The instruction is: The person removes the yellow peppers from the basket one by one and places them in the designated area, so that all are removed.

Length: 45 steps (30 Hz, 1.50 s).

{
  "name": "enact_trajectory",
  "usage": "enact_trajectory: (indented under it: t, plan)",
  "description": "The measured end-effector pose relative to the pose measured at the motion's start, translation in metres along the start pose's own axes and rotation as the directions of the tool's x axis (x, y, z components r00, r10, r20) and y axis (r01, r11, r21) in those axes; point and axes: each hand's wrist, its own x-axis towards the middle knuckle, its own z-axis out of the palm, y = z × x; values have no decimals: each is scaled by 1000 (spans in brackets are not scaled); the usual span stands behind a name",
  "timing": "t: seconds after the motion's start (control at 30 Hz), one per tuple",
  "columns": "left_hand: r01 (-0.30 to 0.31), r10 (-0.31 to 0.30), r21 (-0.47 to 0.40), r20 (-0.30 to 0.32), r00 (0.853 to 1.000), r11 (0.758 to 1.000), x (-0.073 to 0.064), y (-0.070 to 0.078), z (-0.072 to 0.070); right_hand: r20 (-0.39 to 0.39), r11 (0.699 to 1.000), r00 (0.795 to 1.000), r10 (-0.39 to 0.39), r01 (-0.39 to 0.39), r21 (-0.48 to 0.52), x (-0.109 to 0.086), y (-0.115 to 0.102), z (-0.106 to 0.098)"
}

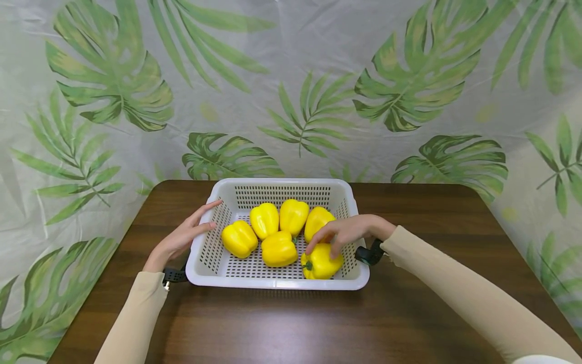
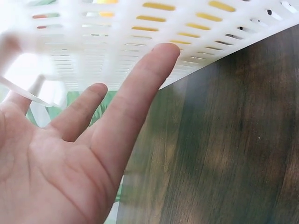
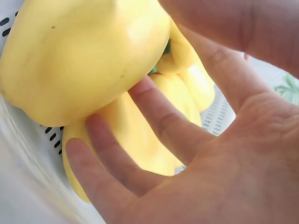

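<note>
A white perforated plastic basket holds several yellow bell peppers, among them a pepper at the left and one in the front middle. My right hand reaches in over the right rim and grips the front-right yellow bell pepper, whose green stem faces left. In the right wrist view, the fingers are spread along one side of that pepper, with the thumb on the other. My left hand is at the basket's left side, its straight fingers against the perforated wall.
The basket stands on a dark brown wooden table, near its back edge. Behind the table hangs a pale cloth printed with green leaves. A black wrist camera sits close to the basket's right rim.
</note>
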Motion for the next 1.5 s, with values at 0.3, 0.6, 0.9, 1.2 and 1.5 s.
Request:
enact_trajectory:
  t: [0.3, 0.6, 0.9, 1.2, 1.5]
  plan:
    - [-3, 3, 2, -4, 1000, 1000, 0, -2, 0, 24, 1000, 1000, 12, -12, 2, 2, -3, 2]
    - [-7, 7, 5, -11, 1000, 1000, 0, -3, 1, 10, 999, 999, 33, -33, 22, 6, -1, 5]
    - [-9, 9, -16, -1, 1000, 1000, 0, -3, 1, -25, 997, 997, 70, -70, -21, 6, -1, 9]
    - [-10, 10, -26, 4, 1000, 1000, -1, -4, 0, -105, 999, 994, 24, -20, 40, -6, -1, 8]
    - [-15, 15, -22, 5, 1000, 1000, -1, -3, 1, -308, 984, 950, -45, 94, 149, -31, 4, 7]
